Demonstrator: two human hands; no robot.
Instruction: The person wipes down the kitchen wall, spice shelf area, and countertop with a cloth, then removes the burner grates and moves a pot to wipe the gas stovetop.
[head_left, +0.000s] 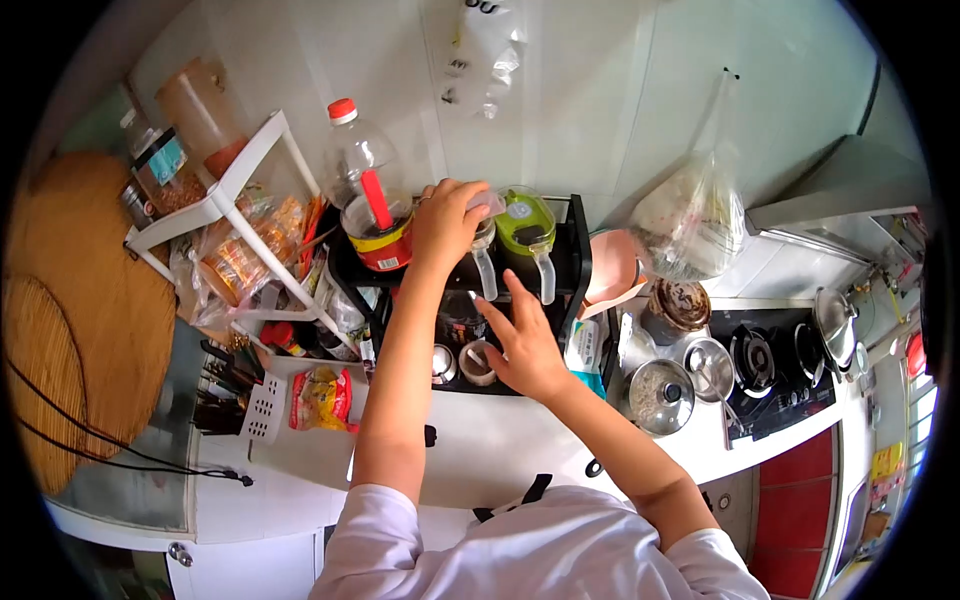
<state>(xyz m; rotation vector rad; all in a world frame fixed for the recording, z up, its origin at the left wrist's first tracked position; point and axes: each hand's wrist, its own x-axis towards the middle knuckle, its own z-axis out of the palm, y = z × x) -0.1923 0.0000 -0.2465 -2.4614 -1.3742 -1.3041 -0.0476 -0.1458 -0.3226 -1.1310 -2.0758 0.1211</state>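
Note:
On the black two-tier rack (572, 250) stand a large clear bottle with a red cap (365, 165), a green-lidded jug (525, 222) and a second jug with a clear handle (483, 262). My left hand (448, 222) is over the second jug, its fingers bent round a pale translucent lid (488, 205) at the jug's top. In front of the jug handles, my right hand (525, 345) has its fingers spread and holds nothing. Below it on the lower tier are a small cup (477, 362) and a jar (443, 362).
At left are a white shelf (235, 215) with packets, round wooden boards (90, 260), a knife holder (262, 408) and a yellow-red packet (322, 398). To the right are a pink container (612, 265), a lidded pot (660, 395), a ladle (712, 370), a stove (780, 400) and a hanging bag (690, 220).

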